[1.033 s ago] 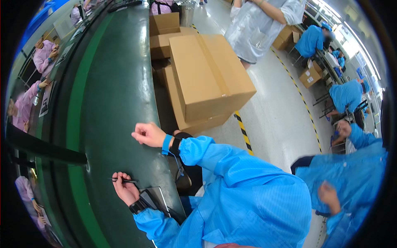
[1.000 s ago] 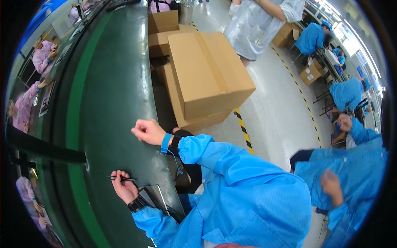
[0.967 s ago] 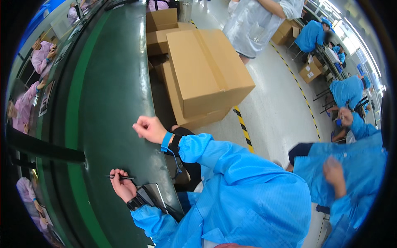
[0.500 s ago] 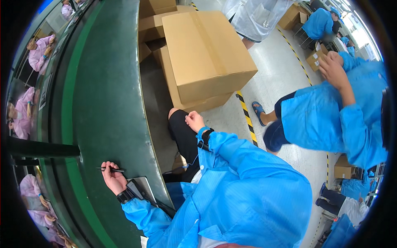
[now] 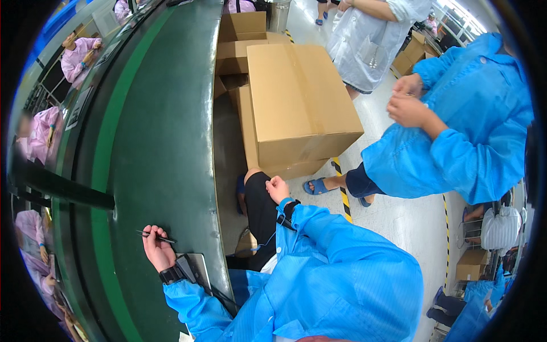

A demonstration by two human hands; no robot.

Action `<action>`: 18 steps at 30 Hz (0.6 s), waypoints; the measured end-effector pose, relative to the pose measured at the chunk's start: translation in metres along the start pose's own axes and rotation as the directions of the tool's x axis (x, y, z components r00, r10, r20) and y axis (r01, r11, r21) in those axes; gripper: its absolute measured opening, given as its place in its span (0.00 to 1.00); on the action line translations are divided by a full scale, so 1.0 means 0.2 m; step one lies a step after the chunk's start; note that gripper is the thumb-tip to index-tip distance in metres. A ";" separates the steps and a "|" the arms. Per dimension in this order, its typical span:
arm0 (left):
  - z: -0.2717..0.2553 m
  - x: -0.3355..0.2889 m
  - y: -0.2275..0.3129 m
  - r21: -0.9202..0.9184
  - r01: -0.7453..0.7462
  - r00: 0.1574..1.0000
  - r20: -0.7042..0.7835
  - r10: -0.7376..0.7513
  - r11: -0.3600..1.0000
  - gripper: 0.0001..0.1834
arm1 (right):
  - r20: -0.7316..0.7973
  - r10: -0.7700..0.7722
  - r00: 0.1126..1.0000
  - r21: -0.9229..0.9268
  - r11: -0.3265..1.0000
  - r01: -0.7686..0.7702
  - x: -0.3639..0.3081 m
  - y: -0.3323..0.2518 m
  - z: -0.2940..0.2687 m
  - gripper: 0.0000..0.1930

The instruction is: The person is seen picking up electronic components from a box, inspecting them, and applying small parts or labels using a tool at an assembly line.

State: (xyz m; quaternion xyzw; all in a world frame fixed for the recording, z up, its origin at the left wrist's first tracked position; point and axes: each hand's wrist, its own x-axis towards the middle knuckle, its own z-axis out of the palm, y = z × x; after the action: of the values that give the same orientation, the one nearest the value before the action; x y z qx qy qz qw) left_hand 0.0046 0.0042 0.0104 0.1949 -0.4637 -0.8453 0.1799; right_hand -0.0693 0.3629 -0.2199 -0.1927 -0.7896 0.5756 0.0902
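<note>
My left hand (image 5: 158, 248) lies palm up on the green work surface (image 5: 165, 125), its fingers curled round a thin black pen-like tool (image 5: 160, 236). Whether this is a pen or tweezers I cannot make out. Beside that wrist, at the table's edge, lies a flat grey device with a dark part on it (image 5: 195, 269). My right hand (image 5: 277, 188) rests loosely closed on my thigh in dark shorts (image 5: 263, 214), with nothing seen in it. A blue band with a cord circles the right wrist, and both wrists wear dark straps.
A large closed cardboard box (image 5: 307, 97) stands right of the table, stacked on another, with open cartons (image 5: 242, 25) behind. A co-worker in a blue coat (image 5: 450, 131) stands close on the right. Black-yellow tape (image 5: 343, 196) marks the floor. A dark post (image 5: 68, 186) rises from the table.
The view has shifted, so the table and box appear further right and lower. The blue-coated co-worker has come nearer, both hands now together. My hands hold much the same pose.
</note>
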 end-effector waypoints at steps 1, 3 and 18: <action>-0.03 0.01 -0.01 0.005 -0.005 1.000 0.023 0.004 1.000 0.10 | 0.005 -0.001 1.000 0.015 1.000 0.001 0.00 -0.02 0.00 0.09; -0.03 0.01 -0.02 -0.006 0.002 1.000 0.012 -0.002 1.000 0.10 | 0.009 0.013 1.000 0.034 0.999 -0.013 0.00 0.00 0.00 0.09; 0.01 0.01 -0.02 -0.039 -0.001 1.000 0.024 0.002 0.999 0.07 | 0.064 0.049 0.997 0.178 0.982 -0.060 0.00 -0.04 -0.01 0.08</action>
State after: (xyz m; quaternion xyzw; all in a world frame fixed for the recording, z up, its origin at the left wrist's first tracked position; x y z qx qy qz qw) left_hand 0.0017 0.0064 0.0083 0.1809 -0.4493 -0.8564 0.1786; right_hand -0.0705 0.3621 -0.2129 -0.1881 -0.7312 0.6522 0.0678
